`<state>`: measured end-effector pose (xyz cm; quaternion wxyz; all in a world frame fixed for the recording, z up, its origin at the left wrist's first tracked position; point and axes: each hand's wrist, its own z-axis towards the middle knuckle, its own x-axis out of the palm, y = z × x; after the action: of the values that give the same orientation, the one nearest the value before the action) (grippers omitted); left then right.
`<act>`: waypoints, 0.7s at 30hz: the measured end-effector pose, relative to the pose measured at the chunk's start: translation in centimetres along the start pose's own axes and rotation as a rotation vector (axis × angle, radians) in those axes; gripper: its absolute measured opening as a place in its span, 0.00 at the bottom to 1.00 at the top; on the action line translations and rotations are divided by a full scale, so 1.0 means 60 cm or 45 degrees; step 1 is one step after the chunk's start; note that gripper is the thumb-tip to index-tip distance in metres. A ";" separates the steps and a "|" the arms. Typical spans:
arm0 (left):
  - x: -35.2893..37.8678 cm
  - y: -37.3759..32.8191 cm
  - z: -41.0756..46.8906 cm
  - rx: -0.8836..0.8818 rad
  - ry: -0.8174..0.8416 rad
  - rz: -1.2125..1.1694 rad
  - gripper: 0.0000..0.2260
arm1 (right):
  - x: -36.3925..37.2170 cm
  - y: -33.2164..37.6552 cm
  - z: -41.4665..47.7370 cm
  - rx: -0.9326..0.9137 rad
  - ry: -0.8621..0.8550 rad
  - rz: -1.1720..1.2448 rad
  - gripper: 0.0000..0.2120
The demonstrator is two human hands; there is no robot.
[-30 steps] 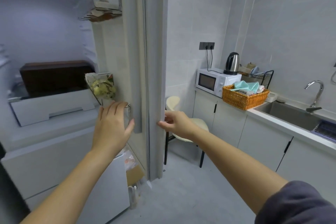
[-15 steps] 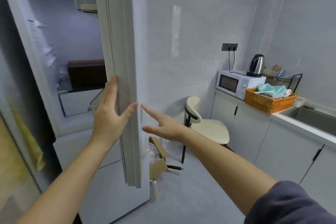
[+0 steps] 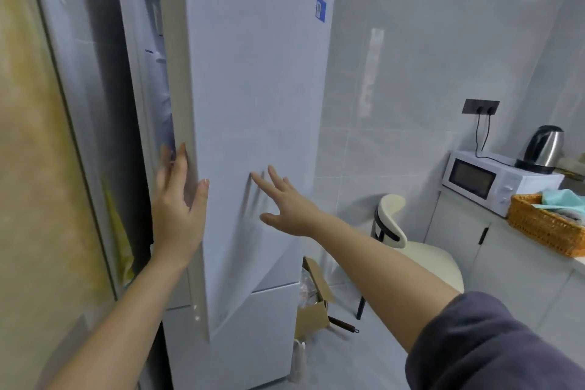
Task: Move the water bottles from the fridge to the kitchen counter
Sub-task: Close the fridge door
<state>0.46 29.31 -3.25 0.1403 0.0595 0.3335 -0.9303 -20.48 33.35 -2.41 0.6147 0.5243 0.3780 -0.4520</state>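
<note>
Head view: your left hand (image 3: 177, 215) is spread open at the fridge door (image 3: 253, 136) edge, nine o'clock; your right hand (image 3: 281, 199) is flat, empty.
Water bottles: none visible.
Risk: left fingers (image 3: 182, 155) pinched in the narrow gap.

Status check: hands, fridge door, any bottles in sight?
Left hand open on fridge door edge. Right hand open, flat against door face. Door nearly shut, narrow gap left. No bottles visible.
</note>
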 end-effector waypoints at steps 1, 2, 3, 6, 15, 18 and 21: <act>-0.001 0.010 0.009 0.016 -0.059 0.040 0.26 | 0.002 0.005 0.014 -0.001 -0.020 -0.018 0.40; -0.003 0.024 0.018 0.044 -0.119 0.092 0.25 | 0.004 0.010 0.029 -0.004 -0.037 -0.035 0.40; -0.004 0.039 0.027 0.068 -0.169 0.141 0.24 | 0.006 0.015 0.043 -0.007 -0.048 -0.055 0.41; -0.007 0.082 0.058 0.021 -0.223 0.115 0.22 | 0.021 0.024 0.090 -0.003 -0.066 -0.133 0.41; -0.009 0.205 0.169 -0.341 -0.247 -0.046 0.20 | 0.057 0.057 0.231 0.072 -0.156 -0.577 0.46; -0.003 0.234 0.204 -0.449 -0.264 -0.112 0.20 | 0.067 0.061 0.272 0.099 -0.143 -0.633 0.47; 0.009 0.266 0.238 -0.524 -0.275 -0.179 0.19 | 0.077 0.060 0.307 0.107 -0.155 -0.693 0.47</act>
<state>4.50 8.30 -2.00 0.1192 -0.0936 0.5024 -0.8512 -15.82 14.61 -2.64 0.4701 0.4003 0.4483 -0.6464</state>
